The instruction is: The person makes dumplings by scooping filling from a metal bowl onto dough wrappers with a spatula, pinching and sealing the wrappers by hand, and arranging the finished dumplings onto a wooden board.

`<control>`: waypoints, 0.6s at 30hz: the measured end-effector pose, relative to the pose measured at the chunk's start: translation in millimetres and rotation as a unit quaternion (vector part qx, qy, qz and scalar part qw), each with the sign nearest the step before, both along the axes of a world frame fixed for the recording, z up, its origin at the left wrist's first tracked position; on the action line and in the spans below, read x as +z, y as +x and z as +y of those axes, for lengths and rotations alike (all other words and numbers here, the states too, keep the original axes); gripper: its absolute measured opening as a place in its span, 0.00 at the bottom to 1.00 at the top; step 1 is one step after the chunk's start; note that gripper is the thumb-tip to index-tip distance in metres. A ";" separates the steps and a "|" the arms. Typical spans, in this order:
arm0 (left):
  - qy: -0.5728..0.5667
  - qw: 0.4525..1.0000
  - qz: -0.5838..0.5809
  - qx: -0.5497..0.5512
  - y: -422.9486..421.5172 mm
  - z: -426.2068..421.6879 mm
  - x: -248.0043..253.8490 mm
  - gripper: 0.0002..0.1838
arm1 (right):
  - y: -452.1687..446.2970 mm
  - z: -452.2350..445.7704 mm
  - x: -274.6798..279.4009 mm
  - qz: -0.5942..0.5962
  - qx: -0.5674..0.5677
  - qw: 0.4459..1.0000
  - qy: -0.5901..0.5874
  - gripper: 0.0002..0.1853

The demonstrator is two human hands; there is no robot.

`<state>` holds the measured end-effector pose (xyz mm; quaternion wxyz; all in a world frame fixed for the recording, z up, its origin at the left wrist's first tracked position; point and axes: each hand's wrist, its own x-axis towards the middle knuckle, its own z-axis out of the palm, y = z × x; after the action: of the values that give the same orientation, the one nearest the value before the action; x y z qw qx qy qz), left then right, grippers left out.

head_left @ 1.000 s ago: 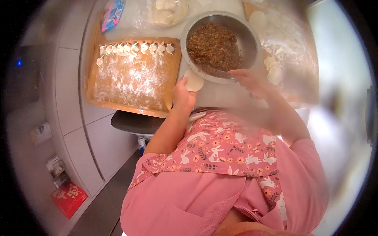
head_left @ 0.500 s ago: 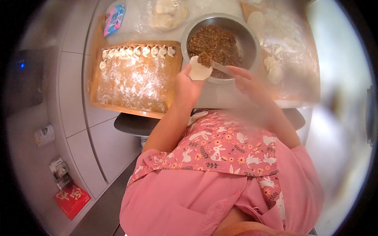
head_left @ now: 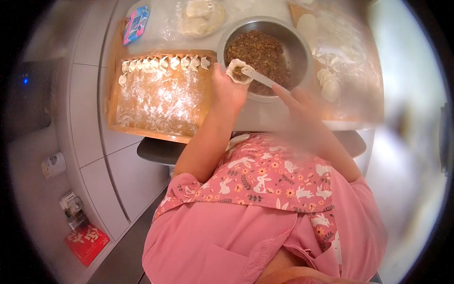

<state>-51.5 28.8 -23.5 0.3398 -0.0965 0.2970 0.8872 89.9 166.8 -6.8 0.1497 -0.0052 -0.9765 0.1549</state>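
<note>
My left hand (head_left: 229, 90) cups a round dumpling wrapper (head_left: 246, 79) at the near-left rim of the metal bowl (head_left: 301, 57). Brown minced filling (head_left: 238, 72) lies in the wrapper's middle, and the wrapper's edges curl up around it. A pale flat spatula (head_left: 261, 77) is gripped in my right hand (head_left: 294, 100); its tip rests on the filling in the wrapper. More of the same chopped filling (head_left: 257, 47) covers much of the bowl's bottom. Part of my right hand and forearm is blurred.
A floured wooden tray (head_left: 161, 102) to the left carries a row of folded dumplings (head_left: 163, 63). Dough (head_left: 202, 19) under plastic and a blue-pink packet (head_left: 136, 25) lie behind. Stacked wrappers (head_left: 329, 85) sit on a board at right. A dark stool seat (head_left: 158, 151) is below the table.
The filling has gone from the spatula's end into the wrapper. The wrapper has turned from nearly flat to cupped, and the spatula's pale blade now shows against it.
</note>
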 end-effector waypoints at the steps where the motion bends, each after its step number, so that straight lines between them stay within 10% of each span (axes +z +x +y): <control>1: 0.001 1.000 -0.002 -0.001 0.2 0.6 0.0 0.23 | -0.2 0.5 5.3 0.007 0.000 1.000 0.001 0.29; 18: -0.006 1.000 0.004 0.004 9.4 -4.5 -6.6 0.31 | 1.2 -3.8 -4.6 -0.004 0.020 0.999 -0.027 0.27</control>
<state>-42.2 24.3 -30.2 0.3349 -0.0966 0.3034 0.8868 91.1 163.0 -11.4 0.1430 0.0095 -0.9724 0.1840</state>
